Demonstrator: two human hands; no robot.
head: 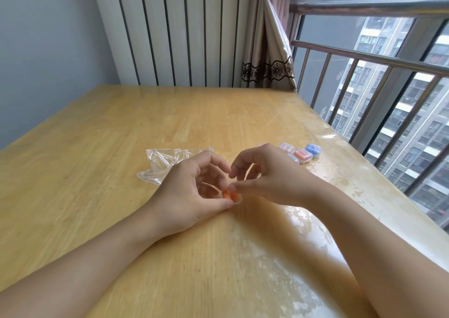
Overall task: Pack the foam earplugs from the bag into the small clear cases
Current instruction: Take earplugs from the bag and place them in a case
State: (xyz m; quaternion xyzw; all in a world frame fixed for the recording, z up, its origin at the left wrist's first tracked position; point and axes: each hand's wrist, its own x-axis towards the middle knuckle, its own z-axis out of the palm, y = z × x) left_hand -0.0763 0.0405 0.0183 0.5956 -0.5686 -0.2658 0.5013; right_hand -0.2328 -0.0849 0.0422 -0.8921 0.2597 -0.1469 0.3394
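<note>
While both hands meet over the surface [102,133], the left hand [192,191] curls its fingers round a small clear case [234,198] holding orange earplugs [229,194], long axis running roughly left-right. Right hand [269,179] pinches the case's edge, fingers bent. Empty bag [161,162] lies behind; filled cases [302,153] sit far right.

Left of hands: bare tabletop [73,159], open passage.
Behind hands: crumpled bag [165,162] in the way.
Right rear: filled cases [302,153] clustered near the railing [364,57].
</note>
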